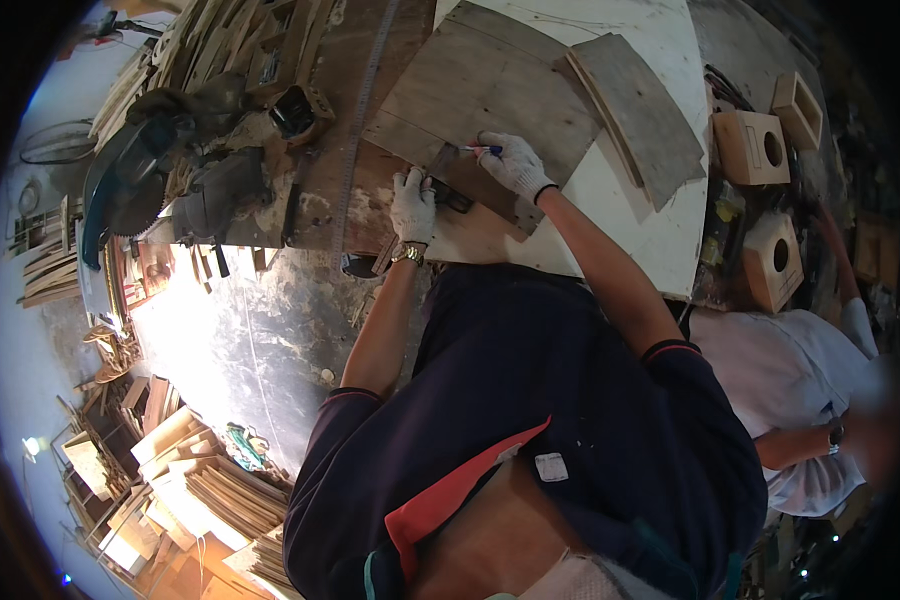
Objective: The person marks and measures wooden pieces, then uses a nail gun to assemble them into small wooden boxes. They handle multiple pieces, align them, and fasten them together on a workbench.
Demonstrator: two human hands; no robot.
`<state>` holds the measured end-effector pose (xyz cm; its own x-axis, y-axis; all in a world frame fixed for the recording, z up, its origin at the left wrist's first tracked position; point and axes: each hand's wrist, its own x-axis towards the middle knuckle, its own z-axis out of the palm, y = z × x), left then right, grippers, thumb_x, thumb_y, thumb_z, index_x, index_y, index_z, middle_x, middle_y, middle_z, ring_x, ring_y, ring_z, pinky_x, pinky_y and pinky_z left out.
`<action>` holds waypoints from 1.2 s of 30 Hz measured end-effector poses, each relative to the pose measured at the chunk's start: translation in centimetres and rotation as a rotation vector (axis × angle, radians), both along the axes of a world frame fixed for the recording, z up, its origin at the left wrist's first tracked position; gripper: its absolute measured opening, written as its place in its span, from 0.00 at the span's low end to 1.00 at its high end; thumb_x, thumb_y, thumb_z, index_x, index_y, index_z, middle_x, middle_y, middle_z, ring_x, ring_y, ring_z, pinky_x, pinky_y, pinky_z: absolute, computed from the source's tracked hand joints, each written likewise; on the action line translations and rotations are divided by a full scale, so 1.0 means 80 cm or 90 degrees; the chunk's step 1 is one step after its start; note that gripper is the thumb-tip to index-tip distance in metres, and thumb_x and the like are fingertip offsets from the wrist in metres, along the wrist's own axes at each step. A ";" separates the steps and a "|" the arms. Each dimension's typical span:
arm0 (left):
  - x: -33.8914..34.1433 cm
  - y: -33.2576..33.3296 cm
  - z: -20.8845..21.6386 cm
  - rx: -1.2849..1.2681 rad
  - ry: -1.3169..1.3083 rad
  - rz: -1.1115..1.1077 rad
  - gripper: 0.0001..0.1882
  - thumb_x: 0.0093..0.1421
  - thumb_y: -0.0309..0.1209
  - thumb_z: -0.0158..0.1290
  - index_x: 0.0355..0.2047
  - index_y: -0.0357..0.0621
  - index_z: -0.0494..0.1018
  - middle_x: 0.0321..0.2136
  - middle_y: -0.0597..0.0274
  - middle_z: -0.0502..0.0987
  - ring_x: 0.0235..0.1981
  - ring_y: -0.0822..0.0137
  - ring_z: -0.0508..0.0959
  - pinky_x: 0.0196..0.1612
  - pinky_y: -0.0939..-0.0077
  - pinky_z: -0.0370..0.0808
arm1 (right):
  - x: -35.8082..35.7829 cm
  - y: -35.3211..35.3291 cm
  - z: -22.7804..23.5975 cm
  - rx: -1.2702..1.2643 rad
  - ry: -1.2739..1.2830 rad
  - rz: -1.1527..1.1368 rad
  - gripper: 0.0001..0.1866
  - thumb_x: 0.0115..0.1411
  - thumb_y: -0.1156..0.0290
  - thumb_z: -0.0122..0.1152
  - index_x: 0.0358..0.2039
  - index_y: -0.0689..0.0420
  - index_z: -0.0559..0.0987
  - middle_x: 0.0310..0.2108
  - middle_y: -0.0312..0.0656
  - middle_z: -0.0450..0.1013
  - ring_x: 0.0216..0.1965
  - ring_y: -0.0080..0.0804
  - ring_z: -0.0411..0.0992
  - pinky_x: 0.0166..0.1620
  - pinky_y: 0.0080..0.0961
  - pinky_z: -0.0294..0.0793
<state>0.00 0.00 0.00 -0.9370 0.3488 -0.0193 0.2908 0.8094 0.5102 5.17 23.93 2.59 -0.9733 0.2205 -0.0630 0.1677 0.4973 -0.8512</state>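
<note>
My right hand (pixel 516 165), in a white knit glove, grips a blue-and-white pen (pixel 482 150). Its tip points left, above the near part of a grey-brown plywood panel (pixel 470 85). At the panel's near left corner, my gloved left hand (pixel 411 206) has its fingers curled down; what they hold is hard to make out. Right beside those fingers lies a small dark angular object (pixel 453 198), of unclear kind. A narrower brown board strip (pixel 505 203) lies under and beside the pen hand. A second plywood piece (pixel 642 115) rests to the right.
A long metal ruler (pixel 358 135) lies left of the panel. Farther left are a circular saw (pixel 130 190) and other dark tools. Wooden boxes with round holes (pixel 752 147) stand at right, near a person in a white shirt (pixel 790 370). Stacked boards (pixel 210 490) fill the lower left.
</note>
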 end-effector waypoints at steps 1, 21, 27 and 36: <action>0.000 0.001 0.003 0.007 -0.005 0.002 0.12 0.72 0.40 0.53 0.49 0.48 0.74 0.49 0.46 0.73 0.46 0.38 0.79 0.45 0.46 0.77 | -0.001 -0.001 -0.001 0.002 0.004 -0.005 0.16 0.66 0.58 0.57 0.45 0.54 0.85 0.40 0.52 0.83 0.46 0.54 0.81 0.49 0.45 0.78; 0.017 0.009 -0.005 0.030 0.050 0.027 0.12 0.72 0.39 0.52 0.49 0.50 0.76 0.49 0.49 0.75 0.45 0.39 0.80 0.44 0.46 0.78 | -0.005 0.001 -0.017 0.003 0.011 0.003 0.18 0.65 0.53 0.58 0.47 0.48 0.86 0.39 0.50 0.83 0.48 0.56 0.78 0.57 0.47 0.72; 0.019 0.008 -0.001 0.001 0.041 0.049 0.11 0.72 0.39 0.52 0.47 0.47 0.76 0.48 0.50 0.75 0.45 0.39 0.80 0.44 0.46 0.77 | -0.004 0.002 -0.006 -0.049 -0.033 0.027 0.18 0.65 0.54 0.57 0.48 0.49 0.85 0.39 0.49 0.83 0.46 0.54 0.79 0.54 0.45 0.73; -0.003 -0.001 -0.005 0.004 0.092 0.038 0.11 0.71 0.39 0.54 0.45 0.46 0.76 0.45 0.48 0.75 0.43 0.40 0.80 0.44 0.48 0.77 | -0.026 -0.009 -0.002 0.026 -0.029 0.011 0.18 0.65 0.56 0.58 0.48 0.50 0.85 0.38 0.51 0.83 0.46 0.56 0.79 0.51 0.45 0.76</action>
<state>-0.21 -0.12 -0.39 -0.9489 0.2918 0.1197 0.3131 0.8246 0.4711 3.06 23.22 2.44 -0.9735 0.2062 -0.0989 0.1968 0.5345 -0.8219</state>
